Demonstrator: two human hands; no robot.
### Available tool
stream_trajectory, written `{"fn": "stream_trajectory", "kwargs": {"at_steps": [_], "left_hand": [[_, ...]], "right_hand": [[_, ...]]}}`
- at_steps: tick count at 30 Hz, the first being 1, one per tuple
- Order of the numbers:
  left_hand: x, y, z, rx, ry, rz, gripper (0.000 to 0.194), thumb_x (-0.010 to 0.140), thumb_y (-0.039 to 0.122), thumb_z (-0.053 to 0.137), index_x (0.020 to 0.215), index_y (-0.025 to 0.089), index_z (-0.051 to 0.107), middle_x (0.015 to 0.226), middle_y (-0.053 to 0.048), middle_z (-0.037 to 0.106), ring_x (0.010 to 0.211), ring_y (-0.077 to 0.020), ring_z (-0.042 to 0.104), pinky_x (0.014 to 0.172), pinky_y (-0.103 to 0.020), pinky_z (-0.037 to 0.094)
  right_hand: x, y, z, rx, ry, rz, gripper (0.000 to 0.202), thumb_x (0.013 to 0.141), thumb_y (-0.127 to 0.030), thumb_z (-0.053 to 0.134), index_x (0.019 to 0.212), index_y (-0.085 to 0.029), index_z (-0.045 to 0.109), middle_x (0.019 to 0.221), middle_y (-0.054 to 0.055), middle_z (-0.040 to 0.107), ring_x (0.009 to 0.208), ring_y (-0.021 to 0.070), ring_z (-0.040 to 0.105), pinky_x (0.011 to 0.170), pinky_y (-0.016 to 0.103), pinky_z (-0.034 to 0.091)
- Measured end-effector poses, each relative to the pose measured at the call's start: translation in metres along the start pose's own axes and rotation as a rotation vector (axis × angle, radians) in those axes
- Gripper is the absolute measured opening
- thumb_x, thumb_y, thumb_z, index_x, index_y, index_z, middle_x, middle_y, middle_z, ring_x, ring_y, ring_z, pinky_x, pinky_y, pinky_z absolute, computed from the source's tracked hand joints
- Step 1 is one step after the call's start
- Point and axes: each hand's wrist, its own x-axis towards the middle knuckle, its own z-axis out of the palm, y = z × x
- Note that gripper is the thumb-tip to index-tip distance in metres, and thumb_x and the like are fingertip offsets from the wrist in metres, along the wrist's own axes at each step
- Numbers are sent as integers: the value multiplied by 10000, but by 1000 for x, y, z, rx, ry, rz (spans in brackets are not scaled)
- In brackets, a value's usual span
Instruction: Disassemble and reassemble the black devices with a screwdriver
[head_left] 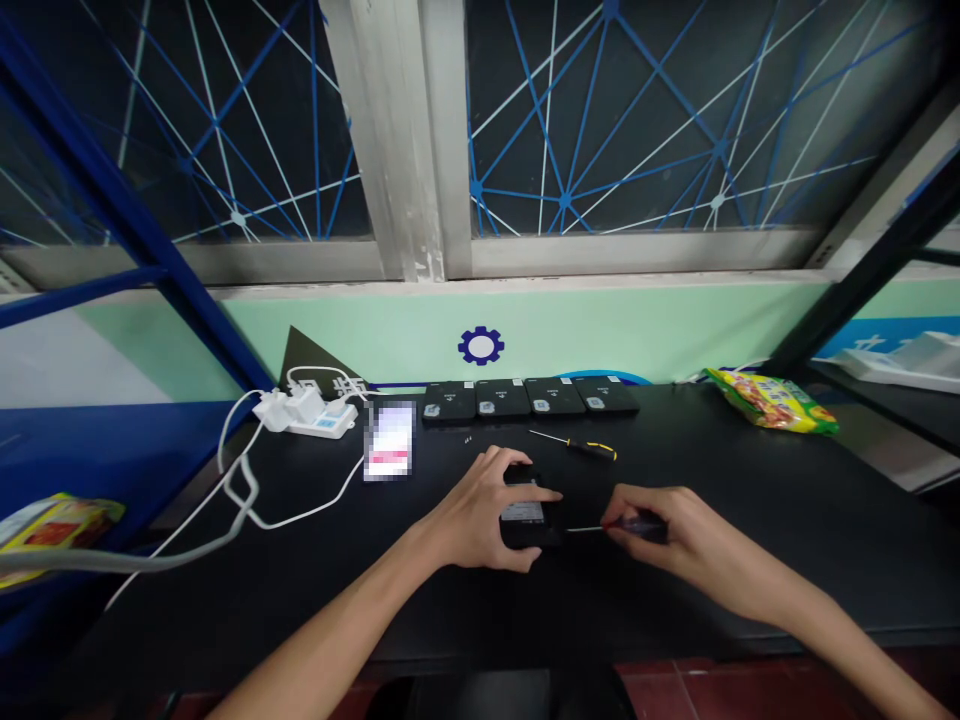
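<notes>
My left hand (499, 515) spans a small flat black device (553, 532) with a pale printed label. Its thumb and fingers grip the device's edges, and one finger lies across the top. In my right hand (679, 535) is a screwdriver (585, 529) with a dark handle, its thin shaft lying level and pointing left. The shaft's tip is at the device's right side; whether it touches cannot be made out. Beyond the hands lies a second screwdriver (592, 447) with a yellow and black handle. A few tiny pale pieces (468, 440), perhaps screws, rest left of it.
Several flat black boxes (502, 400) stand in a row along the wall. A lit phone (390, 440) lies left of them, near a white power strip (319, 415) with trailing cables (247, 490). Colourful snack packets (776, 400) lie at both sides of the black table (300, 590).
</notes>
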Motion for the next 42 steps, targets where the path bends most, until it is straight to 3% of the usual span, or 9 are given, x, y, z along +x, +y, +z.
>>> {"fn": "stream_trajectory", "kwargs": {"at_steps": [15, 24, 33, 38, 42], "left_hand": [[0, -2, 1, -20, -12, -9, 720, 717, 407, 920, 1402, 422, 700, 1455, -92, 481, 1300, -377, 509, 1160, -619, 439], [0, -2, 3, 0, -4, -22, 697, 717, 454, 939, 1377, 402, 720, 1456, -99, 485, 1298, -374, 516, 1150, -602, 445], [-3, 1, 6, 101, 5, -19, 646, 821, 544, 879, 1424, 420, 683, 1496, -100, 464, 1342, -373, 490, 1137, -587, 435], [-3, 6, 10, 130, 24, -38, 621, 836, 547, 864, 1417, 409, 691, 1499, -100, 468, 1345, -388, 479, 1109, -596, 451], [-2, 10, 14, 131, 47, -65, 608, 821, 541, 877, 1389, 400, 713, 1473, -102, 481, 1310, -377, 492, 1094, -592, 452]], "right_hand": [[8, -8, -1, -92, 12, -4, 159, 968, -226, 587, 809, -214, 593, 709, -24, 590, 619, 145, 444, 585, 280, 325], [21, -26, -13, -302, -25, -88, 236, 991, -214, 599, 761, -226, 648, 737, 26, 688, 652, 191, 613, 624, 315, 368], [40, -57, -10, -542, -105, -3, 180, 938, -162, 644, 846, -214, 789, 811, 68, 803, 772, 271, 781, 603, 338, 332], [44, -57, -4, -628, -126, -26, 170, 907, -122, 651, 858, -192, 799, 830, 90, 814, 785, 287, 795, 604, 325, 350], [45, -54, -6, -549, -131, -34, 165, 916, -129, 668, 860, -208, 801, 833, 69, 819, 769, 267, 786, 610, 322, 344]]}}
